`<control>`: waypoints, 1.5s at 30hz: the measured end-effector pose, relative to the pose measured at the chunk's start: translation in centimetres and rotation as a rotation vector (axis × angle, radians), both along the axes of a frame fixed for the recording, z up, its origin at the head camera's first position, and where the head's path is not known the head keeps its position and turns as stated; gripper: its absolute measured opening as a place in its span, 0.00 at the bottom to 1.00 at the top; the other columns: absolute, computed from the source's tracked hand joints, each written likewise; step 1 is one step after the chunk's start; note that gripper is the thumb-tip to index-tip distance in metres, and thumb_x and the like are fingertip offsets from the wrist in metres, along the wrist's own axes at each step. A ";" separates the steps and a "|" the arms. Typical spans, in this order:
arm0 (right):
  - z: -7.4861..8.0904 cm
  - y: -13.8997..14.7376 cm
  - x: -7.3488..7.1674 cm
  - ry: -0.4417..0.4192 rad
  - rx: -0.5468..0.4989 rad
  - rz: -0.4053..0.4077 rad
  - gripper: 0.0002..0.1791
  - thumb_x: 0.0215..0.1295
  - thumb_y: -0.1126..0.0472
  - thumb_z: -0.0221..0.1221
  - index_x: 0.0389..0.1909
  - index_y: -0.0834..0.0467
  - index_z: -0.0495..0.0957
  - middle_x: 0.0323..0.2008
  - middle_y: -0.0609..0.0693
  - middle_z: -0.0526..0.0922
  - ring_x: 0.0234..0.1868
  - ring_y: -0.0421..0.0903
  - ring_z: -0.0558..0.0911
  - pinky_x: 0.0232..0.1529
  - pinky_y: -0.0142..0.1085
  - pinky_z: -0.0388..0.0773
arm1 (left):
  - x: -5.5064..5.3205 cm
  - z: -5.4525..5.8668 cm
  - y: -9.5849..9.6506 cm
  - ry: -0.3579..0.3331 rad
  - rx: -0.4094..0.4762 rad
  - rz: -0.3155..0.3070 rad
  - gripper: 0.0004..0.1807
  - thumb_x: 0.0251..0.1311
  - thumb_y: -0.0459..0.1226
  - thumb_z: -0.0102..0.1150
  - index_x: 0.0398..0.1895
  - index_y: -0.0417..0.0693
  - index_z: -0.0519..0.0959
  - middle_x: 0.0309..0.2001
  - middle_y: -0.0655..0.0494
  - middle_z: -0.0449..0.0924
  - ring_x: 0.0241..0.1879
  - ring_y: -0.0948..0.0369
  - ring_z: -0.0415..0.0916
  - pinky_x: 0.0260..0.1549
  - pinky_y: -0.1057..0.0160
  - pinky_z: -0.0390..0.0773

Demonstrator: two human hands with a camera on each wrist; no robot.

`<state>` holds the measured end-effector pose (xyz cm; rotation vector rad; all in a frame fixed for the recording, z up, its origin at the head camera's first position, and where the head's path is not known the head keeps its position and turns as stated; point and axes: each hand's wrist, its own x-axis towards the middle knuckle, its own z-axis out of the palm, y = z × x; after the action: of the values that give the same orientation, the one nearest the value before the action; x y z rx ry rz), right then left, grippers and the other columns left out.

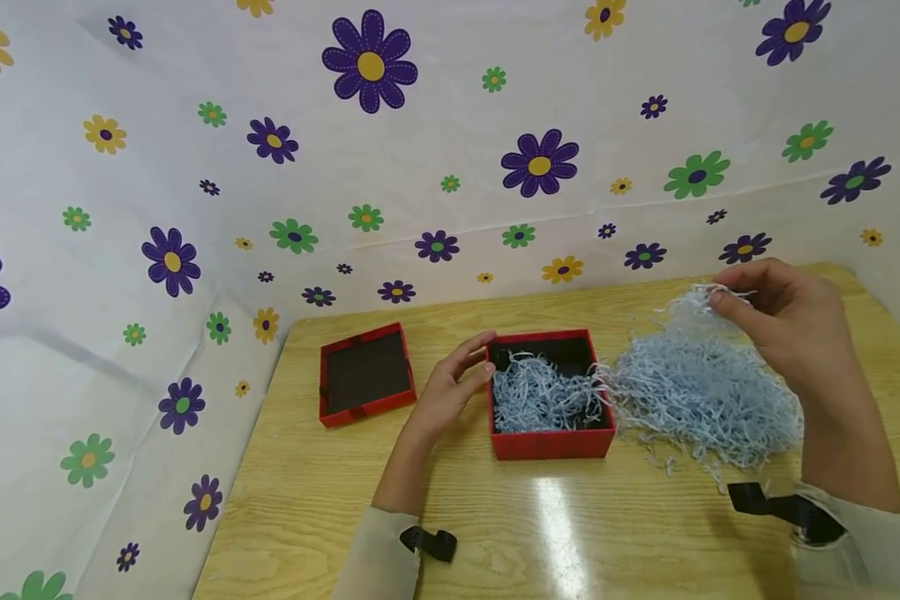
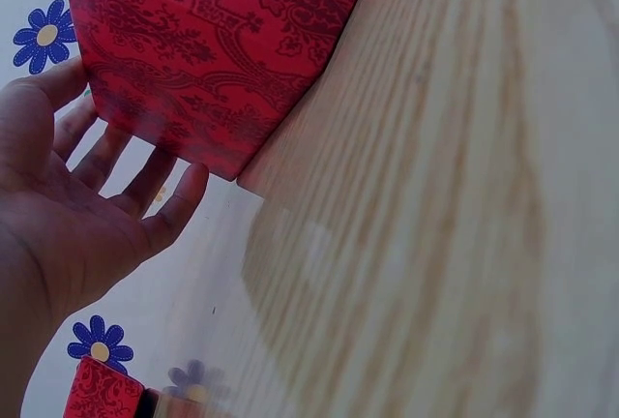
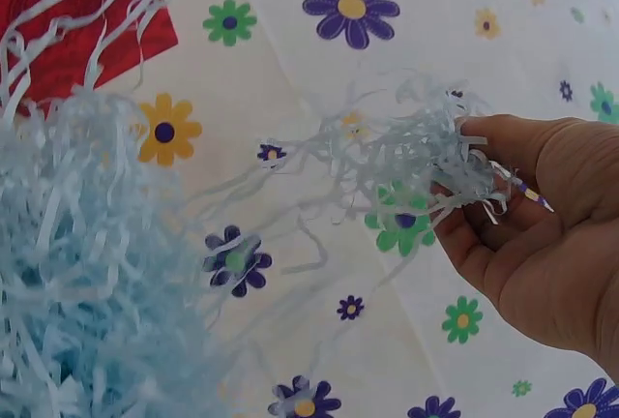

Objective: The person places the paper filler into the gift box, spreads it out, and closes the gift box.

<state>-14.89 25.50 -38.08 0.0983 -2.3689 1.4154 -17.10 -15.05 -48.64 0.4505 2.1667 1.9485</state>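
Observation:
My left hand (image 1: 453, 383) holds the left side of an open red box (image 1: 551, 444), its thumb and a finger at the rim. In the left wrist view, its spread, bent fingers (image 2: 179, 207) rest against the patterned box wall (image 2: 213, 60). Pale blue shredded paper (image 1: 540, 396) fills part of the black-lined box, and some strands hang over the right rim. My right hand (image 1: 783, 321) pinches a small tuft of the shreds (image 3: 426, 152) between thumb and fingers. This tuft is over the far side of a loose heap of shredded paper (image 1: 708, 400), with thin strands trailing from it.
The box lid (image 1: 366, 371), red with a black inside, lies face up at the left of the wooden table (image 1: 307, 492). Stray shreds (image 1: 669, 465) are scattered by the heap. A white flower-print sheet (image 1: 435, 108) stands behind the table and at its sides.

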 end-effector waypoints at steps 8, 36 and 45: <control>1.3 -1.8 0.8 0.034 -0.045 0.005 0.12 0.71 0.71 0.66 0.53 0.63 0.84 0.39 0.32 0.84 0.33 0.36 0.79 0.34 0.18 0.76 | -0.1 -0.2 -0.1 0.002 -0.011 0.000 0.28 0.79 0.42 0.57 0.79 0.58 0.69 0.77 0.66 0.67 0.76 0.52 0.64 0.65 0.51 0.78; 0.3 -10.1 1.0 0.041 -0.144 0.279 0.09 0.71 0.70 0.66 0.49 0.64 0.85 0.39 0.44 0.88 0.36 0.41 0.85 0.38 0.25 0.82 | -0.2 -0.4 -0.1 0.016 -0.013 -0.004 0.29 0.79 0.40 0.57 0.80 0.51 0.68 0.78 0.62 0.67 0.76 0.47 0.64 0.67 0.48 0.77; -2.9 -12.2 -1.1 0.002 -0.189 0.303 0.08 0.70 0.70 0.67 0.48 0.66 0.85 0.40 0.47 0.86 0.35 0.41 0.84 0.37 0.26 0.83 | -0.2 -0.3 -0.2 0.011 -0.014 0.003 0.28 0.79 0.41 0.58 0.79 0.58 0.70 0.77 0.63 0.68 0.76 0.49 0.65 0.67 0.48 0.77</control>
<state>-15.96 13.29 -40.97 0.4234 -2.2754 1.7680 -17.29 -15.20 -48.94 0.4565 2.1874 1.9359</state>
